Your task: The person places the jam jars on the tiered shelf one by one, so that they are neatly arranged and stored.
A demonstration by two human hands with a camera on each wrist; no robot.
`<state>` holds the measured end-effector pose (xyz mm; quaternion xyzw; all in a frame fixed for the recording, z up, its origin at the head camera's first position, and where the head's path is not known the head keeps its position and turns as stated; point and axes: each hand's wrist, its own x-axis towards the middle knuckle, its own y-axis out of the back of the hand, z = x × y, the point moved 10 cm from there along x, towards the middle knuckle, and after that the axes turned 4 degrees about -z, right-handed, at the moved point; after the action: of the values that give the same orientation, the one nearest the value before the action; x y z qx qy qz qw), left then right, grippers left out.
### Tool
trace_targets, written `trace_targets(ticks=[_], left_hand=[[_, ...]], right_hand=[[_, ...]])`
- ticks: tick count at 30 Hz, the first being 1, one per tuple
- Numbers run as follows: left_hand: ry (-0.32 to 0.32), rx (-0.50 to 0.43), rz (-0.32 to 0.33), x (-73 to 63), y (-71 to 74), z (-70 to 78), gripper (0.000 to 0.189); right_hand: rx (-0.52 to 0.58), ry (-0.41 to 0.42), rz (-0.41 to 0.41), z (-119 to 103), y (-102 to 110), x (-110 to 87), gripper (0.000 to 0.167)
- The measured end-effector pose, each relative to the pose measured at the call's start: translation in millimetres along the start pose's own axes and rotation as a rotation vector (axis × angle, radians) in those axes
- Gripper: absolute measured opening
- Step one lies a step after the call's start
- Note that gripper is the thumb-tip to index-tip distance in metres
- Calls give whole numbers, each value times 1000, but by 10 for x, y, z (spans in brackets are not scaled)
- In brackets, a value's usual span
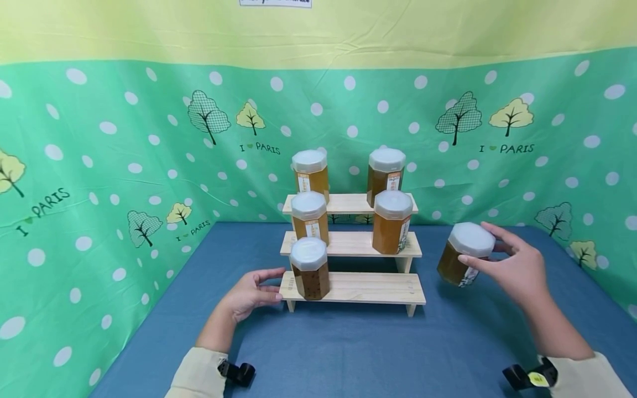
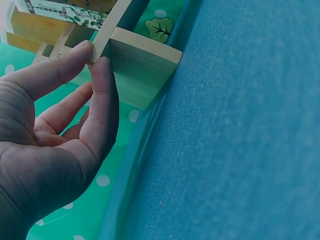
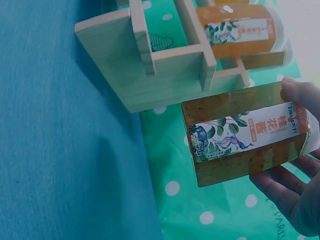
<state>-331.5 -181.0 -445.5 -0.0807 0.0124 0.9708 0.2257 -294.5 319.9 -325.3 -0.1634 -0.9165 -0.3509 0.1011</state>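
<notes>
My right hand (image 1: 517,265) grips a brown jar (image 1: 455,262) near its white lid, holding it tilted above the blue table, right of the wooden stepped rack (image 1: 373,286). In the right wrist view that jar (image 3: 235,165) shows a white label with a plant print and Chinese characters. My left hand (image 1: 252,293) pinches the left end of the rack's lowest board between thumb and index finger, as the left wrist view shows at the board's edge (image 2: 115,30). A dark speckled jar (image 1: 312,279) stands on that board, close to the left hand.
Two amber jars stand on the middle step, one left (image 1: 309,218) and one right (image 1: 392,226). Two more, a golden jar (image 1: 313,177) and a darker jar (image 1: 385,179), stand on the top step. Behind the blue table (image 1: 348,354) hangs a green dotted cloth (image 1: 164,121).
</notes>
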Motion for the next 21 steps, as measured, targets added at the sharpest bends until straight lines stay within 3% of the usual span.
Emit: trace_targets(ticks=[21], left_hand=[[-6,17,0,2,3,-13,76]], right_hand=[[63,69,-55,-394,-61,-187,84]])
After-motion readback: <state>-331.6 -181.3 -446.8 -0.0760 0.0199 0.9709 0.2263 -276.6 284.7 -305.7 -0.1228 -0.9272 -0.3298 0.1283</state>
